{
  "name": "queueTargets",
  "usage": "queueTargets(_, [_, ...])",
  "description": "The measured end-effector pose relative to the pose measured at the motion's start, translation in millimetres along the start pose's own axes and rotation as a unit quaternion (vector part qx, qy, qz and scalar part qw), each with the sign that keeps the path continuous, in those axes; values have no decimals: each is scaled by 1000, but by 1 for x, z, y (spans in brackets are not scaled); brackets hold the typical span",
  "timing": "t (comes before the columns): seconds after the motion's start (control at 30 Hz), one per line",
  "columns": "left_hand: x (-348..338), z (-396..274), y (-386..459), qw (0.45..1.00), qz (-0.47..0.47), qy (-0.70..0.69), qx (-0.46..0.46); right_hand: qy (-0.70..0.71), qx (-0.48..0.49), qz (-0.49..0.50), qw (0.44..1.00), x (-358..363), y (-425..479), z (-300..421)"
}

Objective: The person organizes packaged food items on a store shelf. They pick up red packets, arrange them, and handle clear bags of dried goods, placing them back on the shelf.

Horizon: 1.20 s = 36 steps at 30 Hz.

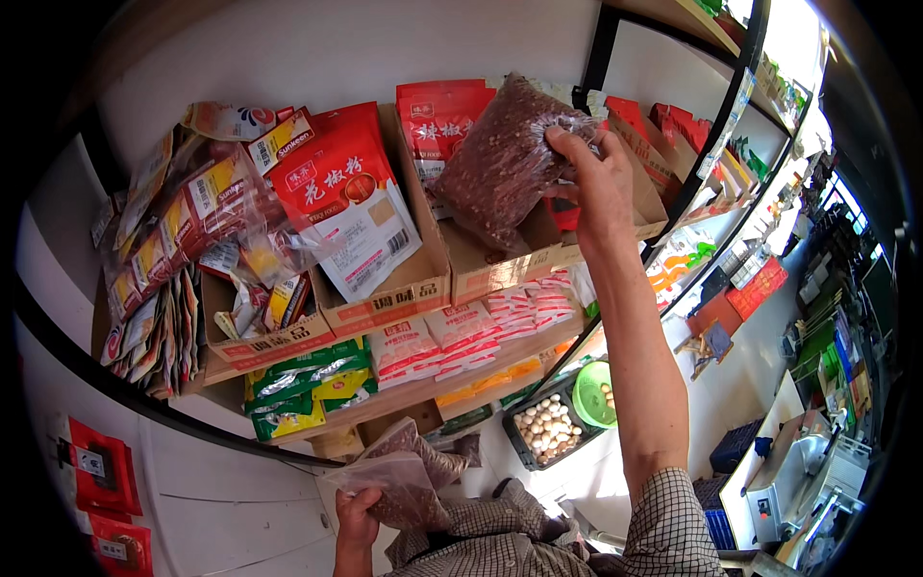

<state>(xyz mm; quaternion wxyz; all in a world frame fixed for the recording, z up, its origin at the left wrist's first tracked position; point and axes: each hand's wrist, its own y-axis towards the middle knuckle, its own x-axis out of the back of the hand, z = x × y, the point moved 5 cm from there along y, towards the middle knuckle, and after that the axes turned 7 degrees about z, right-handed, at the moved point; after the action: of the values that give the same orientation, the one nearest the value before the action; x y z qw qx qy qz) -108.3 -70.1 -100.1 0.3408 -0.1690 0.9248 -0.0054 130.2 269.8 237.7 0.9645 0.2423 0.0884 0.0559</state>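
Observation:
A clear plastic bag of reddish-brown granules, perhaps peppercorns (497,162), is in the grip of my right hand (598,180) at its upper right corner. It hangs tilted over an open cardboard box (505,270) on the shelf, in front of red seasoning packets (440,122). Low in the view, my left hand (358,516) holds a clear bag with similar contents (411,501) by its edge. Another such bag (422,454) lies just behind it; whether my left hand holds that one too, I cannot tell.
To the left are a box with red pouches (353,187) and a heap of sachets (216,209). The lower shelf bears white-and-red packets (461,332) and green packets (310,382). On the floor stand a crate of eggs (544,429) and a green basin (595,393). A black shelf frame (710,159) rises at right.

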Motion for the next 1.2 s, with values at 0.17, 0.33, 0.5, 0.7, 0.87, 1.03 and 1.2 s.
queueTargets(0.17, [5, 2, 0, 1000, -9, 8, 0, -85, 17, 13, 996, 1, -5, -17])
queueTargets(0.33, [0, -1, -1, 1000, -22, 16, -6, -287, 78, -16, 955, 5, -6, -16])
queueTargets(0.5, [-5, -2, 3, 1000, -7, 20, -8, -331, 96, -5, 939, 13, -8, -17])
queueTargets(0.7, [-22, -8, 8, 999, 36, 19, -3, -286, 108, -20, 952, 19, -44, 0])
queueTargets(0.87, [-33, -19, 12, 995, 99, 0, -16, -234, -70, 417, 876, -11, -146, -17])
queueTargets(1.03, [-78, -29, 27, 984, 170, -30, -32, -223, -122, 619, 743, -7, -209, -45])
queueTargets(1.2, [-86, -26, 34, 984, 175, 20, 0, -226, -119, 615, 746, -8, -214, -37])
